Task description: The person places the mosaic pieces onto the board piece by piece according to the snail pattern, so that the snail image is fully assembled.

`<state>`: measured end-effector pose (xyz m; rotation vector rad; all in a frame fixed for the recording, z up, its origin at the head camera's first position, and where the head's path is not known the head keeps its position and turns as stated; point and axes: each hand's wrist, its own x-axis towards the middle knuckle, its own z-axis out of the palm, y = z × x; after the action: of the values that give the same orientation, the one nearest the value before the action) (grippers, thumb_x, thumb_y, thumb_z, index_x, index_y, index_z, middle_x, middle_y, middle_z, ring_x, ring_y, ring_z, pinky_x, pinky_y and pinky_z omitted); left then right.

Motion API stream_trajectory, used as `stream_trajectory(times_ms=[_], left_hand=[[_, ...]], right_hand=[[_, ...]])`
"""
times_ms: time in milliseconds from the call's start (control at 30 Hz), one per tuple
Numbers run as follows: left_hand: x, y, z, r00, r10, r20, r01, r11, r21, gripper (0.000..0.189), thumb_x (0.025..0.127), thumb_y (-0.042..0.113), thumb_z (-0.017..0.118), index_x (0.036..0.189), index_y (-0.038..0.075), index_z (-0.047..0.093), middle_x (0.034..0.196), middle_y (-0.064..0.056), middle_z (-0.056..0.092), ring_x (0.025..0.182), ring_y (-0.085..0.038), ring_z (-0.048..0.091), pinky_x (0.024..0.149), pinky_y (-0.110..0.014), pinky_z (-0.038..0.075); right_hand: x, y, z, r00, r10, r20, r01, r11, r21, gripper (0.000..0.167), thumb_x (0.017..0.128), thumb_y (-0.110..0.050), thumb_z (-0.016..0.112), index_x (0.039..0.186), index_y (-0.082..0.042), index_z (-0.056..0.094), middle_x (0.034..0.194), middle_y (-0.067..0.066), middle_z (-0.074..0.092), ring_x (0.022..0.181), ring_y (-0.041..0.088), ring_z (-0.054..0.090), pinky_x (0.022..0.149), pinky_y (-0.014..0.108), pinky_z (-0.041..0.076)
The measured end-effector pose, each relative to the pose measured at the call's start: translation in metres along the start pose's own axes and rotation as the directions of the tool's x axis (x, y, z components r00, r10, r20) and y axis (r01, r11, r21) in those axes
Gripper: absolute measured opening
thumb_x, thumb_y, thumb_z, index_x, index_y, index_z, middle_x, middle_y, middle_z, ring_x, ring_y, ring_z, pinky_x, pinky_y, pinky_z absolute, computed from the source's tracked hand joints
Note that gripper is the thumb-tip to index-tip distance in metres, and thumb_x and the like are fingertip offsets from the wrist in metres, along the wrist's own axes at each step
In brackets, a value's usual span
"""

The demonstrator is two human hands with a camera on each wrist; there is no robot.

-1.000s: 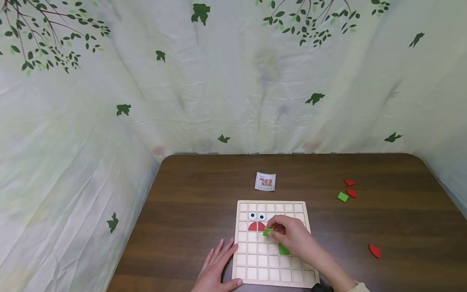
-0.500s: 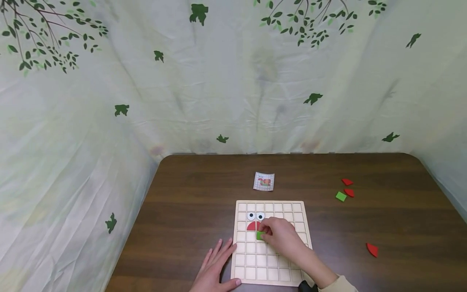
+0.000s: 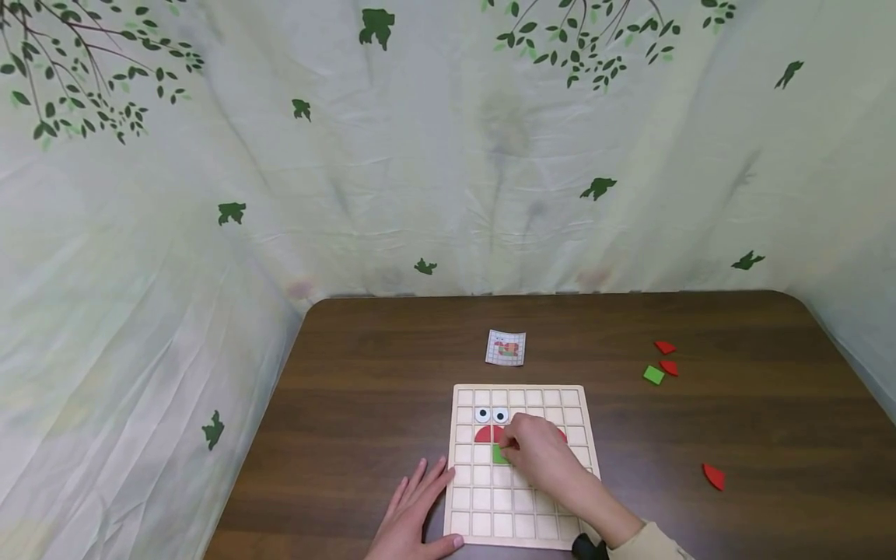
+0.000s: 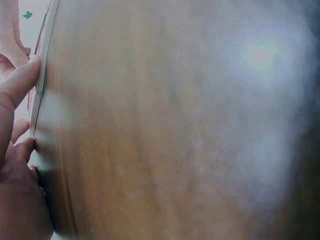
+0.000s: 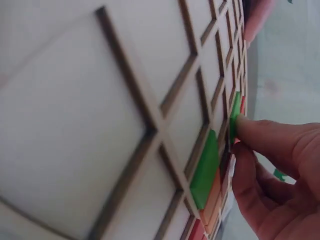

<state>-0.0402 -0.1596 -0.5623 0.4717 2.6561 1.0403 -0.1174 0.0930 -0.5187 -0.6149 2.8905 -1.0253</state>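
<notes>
A pale wooden grid board [image 3: 483,525] lies on the table, with two round eye pieces [image 3: 483,414] near its top. Below them sit red rounded pieces [image 3: 484,435]. My right hand [image 3: 542,455] has its thumb and curled fingers on a green square tile [image 3: 500,454] in the cell just under the red. In the right wrist view, another green tile [image 5: 204,175] and an orange tile [image 5: 213,197] fill cells nearby; the hand hides these in the head view. My left hand [image 3: 416,513] rests at the board's left edge, fingers straight and spread, thumb at the lower corner.
A small printed picture card [image 3: 505,348] lies behind the board. To the right are a loose green square [image 3: 654,375], two red pieces close by it, and a separate red quarter-round piece [image 3: 714,477] nearer the front. A leaf-patterned curtain [image 3: 448,155] hangs behind the table.
My right hand has carried the green square tile leftward and down into the cell beneath the red pieces, where the tile now lies flatter. The left hand has stayed at the board's edge.
</notes>
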Motion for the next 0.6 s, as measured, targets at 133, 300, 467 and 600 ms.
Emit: stream_trajectory(times_ms=[133,300,467,600], left_hand=[[0.001,0.0,0.0,1.0,0.009,-0.007,-0.009,1.0,0.004,0.082,0.08,0.06,0.071,0.15,0.028,0.042,0.158,0.001,0.032,0.146,-0.036,0.02,0.107,-0.061,0.012],[0.001,0.001,-0.001,1.0,0.005,-0.005,-0.005,1.0,0.015,0.082,0.08,0.062,0.07,0.15,0.029,0.042,0.158,0.001,0.033,0.145,-0.036,0.021,0.107,-0.06,0.013],[0.002,0.003,-0.003,0.997,-0.055,0.05,0.055,0.998,-0.009,0.084,0.079,0.062,0.069,0.15,0.027,0.042,0.159,-0.001,0.031,0.146,-0.037,0.018,0.109,-0.064,0.011],[0.003,0.004,-0.003,0.992,-0.094,0.079,0.096,0.995,-0.023,0.085,0.078,0.062,0.07,0.151,0.029,0.041,0.159,0.0,0.03,0.147,-0.036,0.016,0.11,-0.064,0.008]], right_hand=[[0.0,0.001,-0.001,1.0,-0.005,0.006,0.005,1.0,0.012,0.019,0.077,0.0,0.079,0.07,-0.015,0.07,0.07,-0.01,0.054,0.065,0.004,0.047,0.059,0.024,0.043],[-0.005,0.005,-0.006,0.998,0.027,0.054,-0.032,0.996,0.085,0.015,0.079,0.001,0.075,0.084,-0.012,0.076,0.077,-0.01,0.06,0.068,0.004,0.051,0.061,0.024,0.045],[-0.015,0.013,-0.017,0.996,0.037,0.078,-0.046,0.992,0.119,0.017,0.081,-0.004,0.075,0.093,-0.016,0.076,0.077,-0.015,0.057,0.069,0.004,0.05,0.062,0.023,0.045],[-0.022,0.025,-0.029,0.999,0.045,0.03,-0.048,0.989,0.138,0.019,0.081,-0.005,0.078,0.093,-0.018,0.075,0.08,-0.016,0.058,0.071,0.005,0.051,0.064,0.024,0.046]])
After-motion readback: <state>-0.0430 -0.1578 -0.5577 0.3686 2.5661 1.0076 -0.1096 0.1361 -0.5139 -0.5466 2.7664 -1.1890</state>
